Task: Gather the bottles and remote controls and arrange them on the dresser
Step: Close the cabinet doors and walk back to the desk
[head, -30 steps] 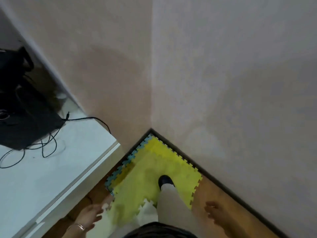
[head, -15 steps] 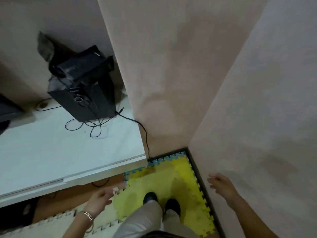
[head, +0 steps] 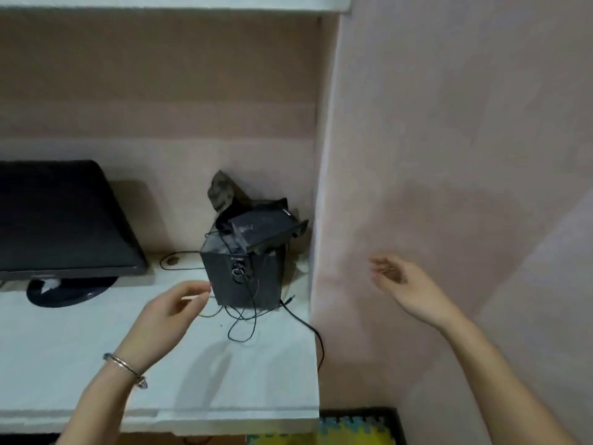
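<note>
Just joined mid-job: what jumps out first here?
A dusty black speaker box with tangled cables stands at the right end of the white counter, beside the wall. A dark monitor sits at the counter's left. The left hand hovers near the speaker, the right hand hangs open before the wall; no bottle or remote shows.

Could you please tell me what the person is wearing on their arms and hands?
The left hand has a thin metal bangle at the wrist. The right hand wears nothing, and both forearms are bare, with no sleeves in view.
</note>
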Available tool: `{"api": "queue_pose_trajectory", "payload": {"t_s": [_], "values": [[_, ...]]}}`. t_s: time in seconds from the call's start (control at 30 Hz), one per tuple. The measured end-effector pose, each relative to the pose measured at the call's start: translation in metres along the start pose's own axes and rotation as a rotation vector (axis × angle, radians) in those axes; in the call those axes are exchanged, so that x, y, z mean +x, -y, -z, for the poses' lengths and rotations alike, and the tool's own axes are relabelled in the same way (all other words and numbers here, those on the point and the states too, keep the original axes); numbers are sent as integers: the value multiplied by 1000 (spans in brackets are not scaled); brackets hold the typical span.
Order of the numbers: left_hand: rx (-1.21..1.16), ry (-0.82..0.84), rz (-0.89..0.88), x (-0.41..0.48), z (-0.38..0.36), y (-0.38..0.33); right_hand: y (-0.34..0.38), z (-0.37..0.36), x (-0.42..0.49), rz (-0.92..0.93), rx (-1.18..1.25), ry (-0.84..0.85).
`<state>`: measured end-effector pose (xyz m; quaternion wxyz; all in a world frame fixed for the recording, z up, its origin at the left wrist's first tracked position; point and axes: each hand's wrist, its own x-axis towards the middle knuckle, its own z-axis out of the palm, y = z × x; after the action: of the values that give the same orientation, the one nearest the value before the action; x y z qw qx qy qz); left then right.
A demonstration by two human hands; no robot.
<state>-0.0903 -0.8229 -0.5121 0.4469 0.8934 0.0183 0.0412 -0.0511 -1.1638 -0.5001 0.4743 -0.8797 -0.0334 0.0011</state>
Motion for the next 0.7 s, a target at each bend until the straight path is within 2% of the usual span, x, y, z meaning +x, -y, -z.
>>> {"api": "queue_pose_trajectory", "payload": {"t_s": [0.07, 0.23, 0.33, 0.5, 0.63, 0.7], "values": [[-44, -105, -177, 18, 27, -55, 56, 19, 21, 200, 26, -22], [-196, -390, -598, 39, 87, -181, 189, 74, 37, 710, 117, -206], [-266, -522, -791, 46, 119, -248, 253, 111, 42, 934, 169, -290], [-218, -639, -1019, 54, 164, -328, 333, 159, 57, 1145, 213, -415], [-179, -690, -1099, 64, 188, -385, 395, 187, 64, 1241, 253, -567], [-163, -730, -1133, 65, 196, -410, 425, 198, 64, 1271, 324, -581]]}}
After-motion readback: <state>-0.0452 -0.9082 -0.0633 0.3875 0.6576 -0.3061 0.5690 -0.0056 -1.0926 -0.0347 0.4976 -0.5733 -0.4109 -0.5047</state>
